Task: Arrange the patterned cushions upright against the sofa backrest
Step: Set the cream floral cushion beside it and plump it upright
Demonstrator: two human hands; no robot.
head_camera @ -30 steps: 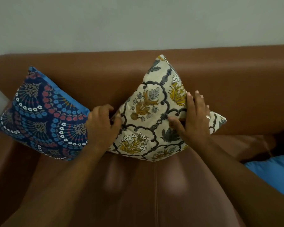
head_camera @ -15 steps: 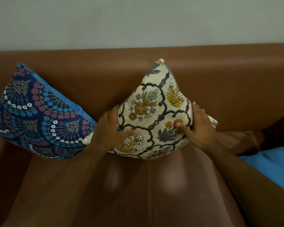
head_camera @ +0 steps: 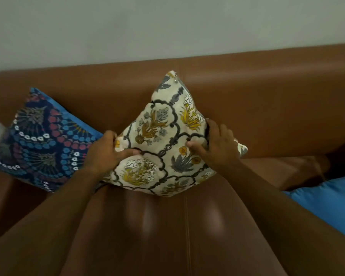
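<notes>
A cream cushion (head_camera: 163, 136) with yellow and grey flowers stands on one corner against the brown sofa backrest (head_camera: 267, 92), in the middle of the seat. My left hand (head_camera: 106, 152) grips its left side, thumb pressed across the front. My right hand (head_camera: 217, 148) holds its right side with the thumb on the front and fingers behind. A dark blue cushion (head_camera: 40, 140) with red and blue circles leans against the backrest to the left, touching my left hand's wrist area.
A plain blue cushion or cloth (head_camera: 327, 202) lies at the right edge on the seat. The brown leather seat (head_camera: 167, 232) stretches in front of me. A pale wall (head_camera: 167, 26) rises behind the sofa.
Both hands have shifted from lying on the cushion's front to gripping its two sides. The cream cushion now stands taller on its corner, and the view has tilted slightly.
</notes>
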